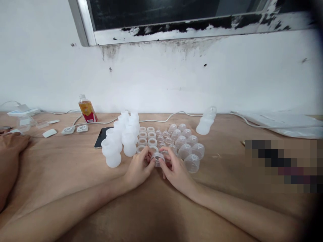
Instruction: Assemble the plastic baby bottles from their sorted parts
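Note:
Between my two hands is a clear ribbed bottle ring (158, 160), held just above the table. My left hand (140, 168) pinches its left side with thumb and fingers. On the opposite side, my right hand (177, 169) grips it the same way. Just beyond the fingers lie two columns of translucent rings (142, 141), with several clear bottle nipples (165, 133) beside them. Rows of clear domed caps (192, 163) stand to the right. Milky white bottles (113, 158) are lined up on the left. My fingers partly hide the nearest rings and nipples.
A phone (100, 139) lies behind the white bottles. Farther left are a drink bottle (87, 109) and small white boxes (68, 130). One capped bottle (205, 122) stands near the wall, by a cable (164, 120). Another person's hand (12, 144) rests far left.

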{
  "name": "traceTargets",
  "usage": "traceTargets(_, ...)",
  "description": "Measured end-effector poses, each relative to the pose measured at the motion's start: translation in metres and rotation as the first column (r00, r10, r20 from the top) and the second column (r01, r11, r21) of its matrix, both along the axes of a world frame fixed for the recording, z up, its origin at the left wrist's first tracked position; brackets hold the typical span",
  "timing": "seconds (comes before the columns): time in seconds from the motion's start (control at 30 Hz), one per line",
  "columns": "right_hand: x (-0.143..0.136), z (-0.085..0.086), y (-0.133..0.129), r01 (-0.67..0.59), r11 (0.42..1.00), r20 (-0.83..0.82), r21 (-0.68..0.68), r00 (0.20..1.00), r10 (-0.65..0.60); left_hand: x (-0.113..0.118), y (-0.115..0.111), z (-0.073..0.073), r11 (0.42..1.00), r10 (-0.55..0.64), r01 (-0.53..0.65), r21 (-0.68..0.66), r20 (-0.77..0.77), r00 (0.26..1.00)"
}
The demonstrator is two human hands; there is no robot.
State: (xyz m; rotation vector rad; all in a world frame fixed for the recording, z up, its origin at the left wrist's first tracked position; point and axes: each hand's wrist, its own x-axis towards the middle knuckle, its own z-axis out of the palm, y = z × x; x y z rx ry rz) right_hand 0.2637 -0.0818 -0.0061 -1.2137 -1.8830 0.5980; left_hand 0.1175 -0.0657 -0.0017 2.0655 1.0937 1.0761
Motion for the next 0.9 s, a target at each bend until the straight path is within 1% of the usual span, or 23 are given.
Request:
traceTargets(0.17,0.001,-0.001,0.002,-0.067,0.998,0.040,0.000,0.997,0.067,-0.002,0.002,-0.003,1.000,0.027,-0.028,-0.003,-0.117,0.993)
traceTargets(0.3,0.002,-0.002,0.003,-0.091,0.995,0.028,-0.028,0.995,0.092,-0.001,-0.004,0.000,0.998,0.054,-0.044,0.043,-0.260,0.964)
traceTargets(0.33,0.003,-0.002,0.003,-0.085,0.996,0.016,-0.027,0.996,0.085,-0.003,-0.008,0.003,0.996,0.062,-0.039,0.082,-0.307,0.950)
traceTargets(0.4,0.004,-0.002,0.002,-0.060,0.998,-0.006,-0.030,0.998,0.060,-0.010,-0.019,0.008,0.973,0.096,-0.007,0.229,-0.383,0.919)
traceTargets(0.43,0.004,-0.002,0.001,-0.045,0.998,-0.017,-0.038,0.999,0.044,-0.017,-0.024,0.011,0.941,0.133,0.006,0.337,-0.386,0.913)
traceTargets(0.47,0.004,-0.002,0.000,-0.032,0.998,-0.028,-0.051,0.999,0.031,-0.027,-0.029,0.014,0.894,0.178,-0.001,0.449,-0.352,0.919)
traceTargets(0.5,0.005,-0.001,0.000,-0.027,0.997,-0.042,-0.066,0.999,0.024,-0.038,-0.033,0.017,0.835,0.228,-0.036,0.549,-0.286,0.931)
traceTargets(0.53,0.005,-0.001,-0.001,-0.034,0.996,-0.057,-0.085,0.998,0.029,-0.050,-0.035,0.020,0.757,0.303,-0.131,0.640,-0.167,0.938)
traceTargets(0.57,0.005,-0.001,-0.002,-0.048,0.994,-0.074,-0.103,0.996,0.040,-0.064,-0.036,0.021,0.679,0.399,-0.260,0.687,-0.048,0.916)
traceTargets(0.6,0.005,0.000,-0.002,-0.066,0.991,-0.093,-0.120,0.994,0.055,-0.077,-0.035,0.023,0.621,0.497,-0.383,0.684,0.034,0.867)
traceTargets(0.63,0.005,0.000,-0.002,-0.085,0.987,-0.110,-0.135,0.992,0.070,-0.089,-0.032,0.023,0.601,0.582,-0.480,0.638,0.063,0.811)
traceTargets(0.67,0.005,0.000,-0.002,-0.099,0.984,-0.124,-0.148,0.989,0.081,-0.100,-0.028,0.022,0.590,0.642,-0.555,0.587,0.077,0.763)
traceTargets(0.7,0.005,0.000,-0.002,-0.109,0.982,-0.134,-0.155,0.987,0.089,-0.108,-0.024,0.020,0.593,0.679,-0.604,0.532,0.073,0.731)
traceTargets(0.8,0.006,0.001,-0.002,-0.123,0.980,-0.132,-0.157,0.986,0.103,-0.119,-0.012,0.010,0.676,0.704,-0.641,0.364,-0.064,0.707)
traceTargets(0.83,0.006,0.001,-0.002,-0.125,0.980,-0.123,-0.156,0.987,0.106,-0.119,-0.009,0.006,0.702,0.700,-0.640,0.312,-0.133,0.702)
traceTargets(0.9,0.007,0.002,-0.004,-0.131,0.979,-0.104,-0.156,0.988,0.116,-0.117,-0.005,0.001,0.734,0.680,-0.634,0.246,-0.252,0.689)
